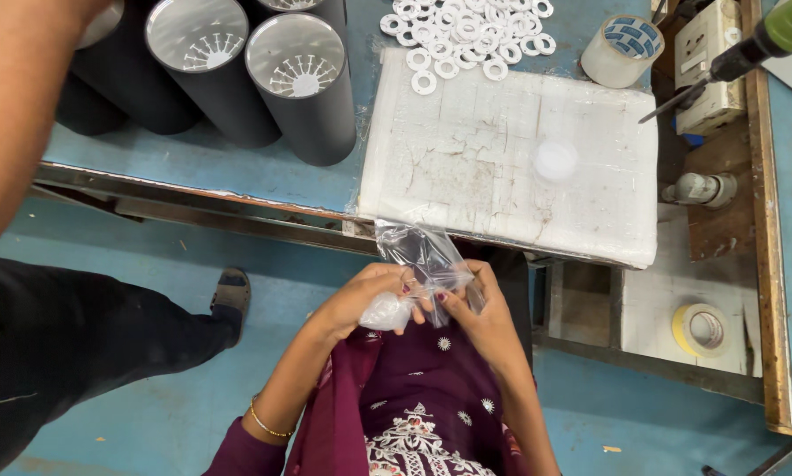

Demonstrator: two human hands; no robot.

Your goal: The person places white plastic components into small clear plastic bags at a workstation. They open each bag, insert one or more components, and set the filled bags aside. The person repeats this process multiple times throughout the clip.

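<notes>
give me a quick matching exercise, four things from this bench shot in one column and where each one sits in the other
Things:
1. clear plastic bag
2. white rings
3. black tubes
4. yellow tape roll

Places:
A. far edge of the table, beyond the white board
B. lower shelf on the right
C. between the left hand and right hand
D. standing left of the board

Pairs: 1-C, 2-A, 3-D, 4-B

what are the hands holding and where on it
Both the left hand and right hand grip a clear plastic bag at its lower end.
</notes>
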